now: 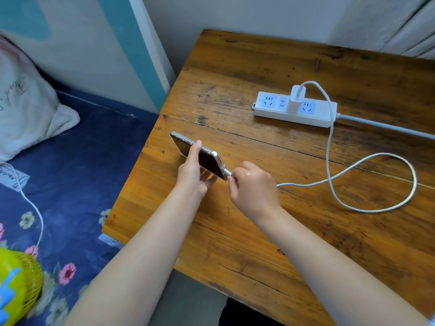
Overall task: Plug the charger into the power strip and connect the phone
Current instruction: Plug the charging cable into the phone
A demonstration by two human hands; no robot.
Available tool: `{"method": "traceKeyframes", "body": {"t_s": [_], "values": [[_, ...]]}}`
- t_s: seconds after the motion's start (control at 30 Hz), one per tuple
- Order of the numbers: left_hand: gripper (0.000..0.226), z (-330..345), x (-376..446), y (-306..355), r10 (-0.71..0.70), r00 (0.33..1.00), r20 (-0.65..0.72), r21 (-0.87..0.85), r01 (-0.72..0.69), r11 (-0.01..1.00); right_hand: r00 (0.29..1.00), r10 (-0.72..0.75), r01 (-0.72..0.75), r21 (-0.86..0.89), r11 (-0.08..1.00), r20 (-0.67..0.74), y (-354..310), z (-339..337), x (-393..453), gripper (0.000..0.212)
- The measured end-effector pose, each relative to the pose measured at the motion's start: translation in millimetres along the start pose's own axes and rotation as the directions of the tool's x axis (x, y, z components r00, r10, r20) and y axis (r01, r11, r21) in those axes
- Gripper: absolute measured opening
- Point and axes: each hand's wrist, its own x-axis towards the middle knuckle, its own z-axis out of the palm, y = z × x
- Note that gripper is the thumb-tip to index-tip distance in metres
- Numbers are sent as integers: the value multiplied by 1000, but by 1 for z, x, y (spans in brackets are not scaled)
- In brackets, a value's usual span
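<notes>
A white power strip (pixel 324 114) lies on the wooden table (pixel 259 231), with a white charger (pixel 296 97) standing plugged into it. From the charger a white cable (pixel 376 209) loops across the table to my right hand (pixel 254 191), which pinches the cable's plug at the phone's near end. My left hand (pixel 191 172) holds the dark phone (pixel 207 158), in a clear case, tilted up on its long edge above the table. The plug's tip touches the phone's port; how deep it sits is hidden.
The strip's grey cord (pixel 388 125) runs off to the right. Left of the table is a bed with a blue flowered sheet (pixel 70 184), a pillow (pixel 26 100), a yellow fan (pixel 16 285) and another white wire (pixel 35 208). A wall stands behind.
</notes>
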Motion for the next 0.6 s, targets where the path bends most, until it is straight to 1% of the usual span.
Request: {"method": "traceKeyframes", "body": {"t_s": [0.23,0.5,0.6], "values": [[33,1,-3,-5,10,1000,-3,39,-10,999,1000,8,-8,-16,1000,14,0,2,1,18],[39,4,-2,-13,45,999,-27,119,-42,992,996,66,-69,37,997,58,14,6,-3,17],[46,4,-1,-15,57,998,-33,180,-50,982,989,104,-111,61,992,106,22,10,-8,19]]}}
